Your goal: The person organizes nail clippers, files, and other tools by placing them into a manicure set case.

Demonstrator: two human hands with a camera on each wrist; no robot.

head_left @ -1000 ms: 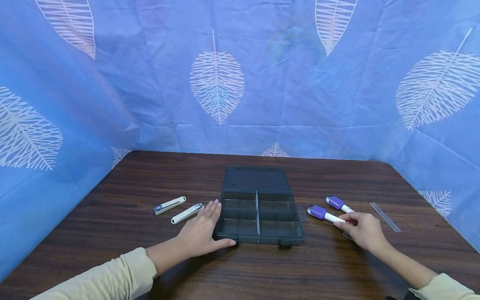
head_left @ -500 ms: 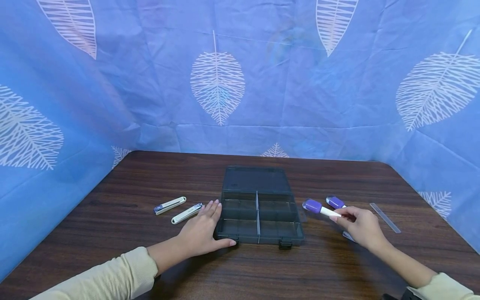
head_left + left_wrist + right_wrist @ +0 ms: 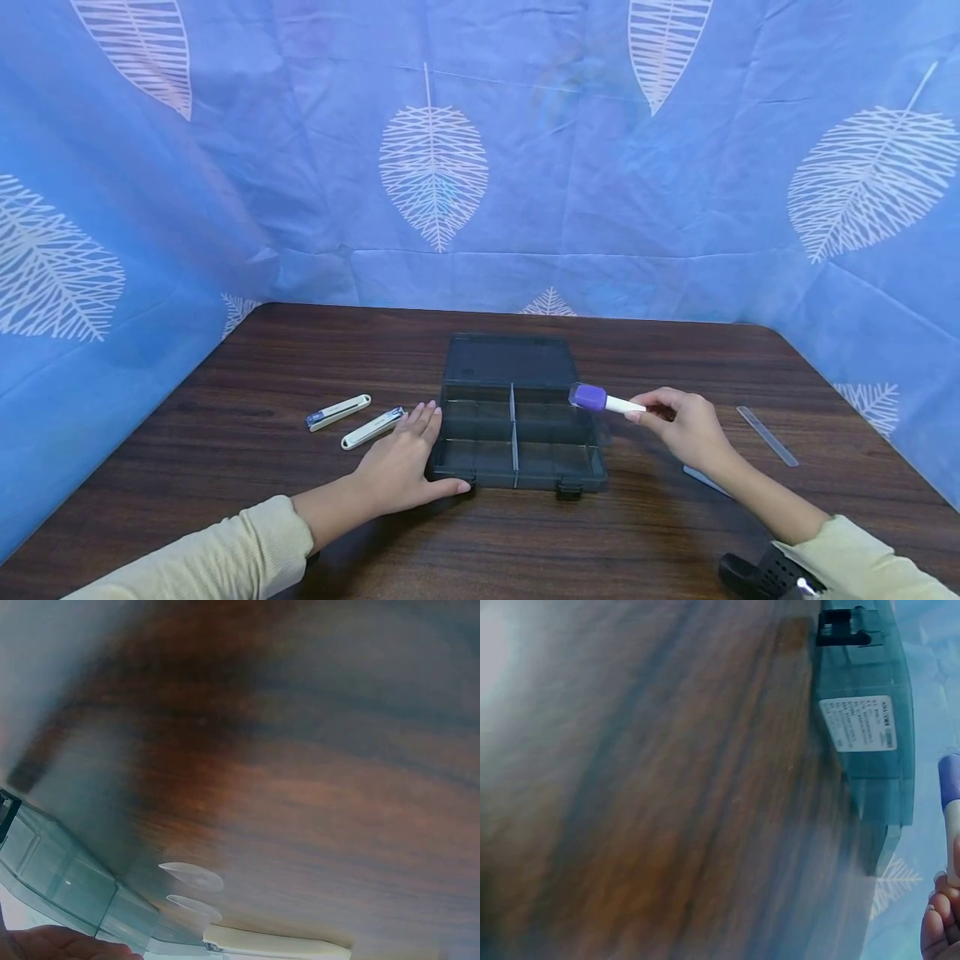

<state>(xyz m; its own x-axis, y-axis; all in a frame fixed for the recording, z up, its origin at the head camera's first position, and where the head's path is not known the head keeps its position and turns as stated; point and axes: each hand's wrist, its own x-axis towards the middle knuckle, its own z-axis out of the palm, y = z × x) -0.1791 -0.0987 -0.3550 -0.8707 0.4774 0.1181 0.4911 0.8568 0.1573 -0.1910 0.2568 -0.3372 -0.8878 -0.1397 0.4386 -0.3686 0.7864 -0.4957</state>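
My right hand (image 3: 690, 425) pinches a purple nail polish bottle (image 3: 588, 397) by its white cap. The bottle is held tilted over the right edge of an open, dark see-through divided box (image 3: 480, 457). In the right wrist view the same nail polish (image 3: 951, 780) shows at the right edge, fingertips below it. My left hand (image 3: 401, 462) lies with straight fingers along the box's left side, thumb at its front edge. Just left of those fingers is a white nail clipper (image 3: 371, 429), and a second nail clipper (image 3: 337, 412) lies beyond it.
A clear flat strip (image 3: 767, 436) lies to the right. A flat pale piece (image 3: 705, 480) is partly hidden under my right forearm. The box lid (image 3: 512, 359) lies back, away from me. A blue leaf-patterned cloth (image 3: 525, 183) hangs behind the table.
My right hand has lifted the nail polish from the table and carried it left to the box. The second purple bottle is now hidden behind that hand. My left hand has stayed still.
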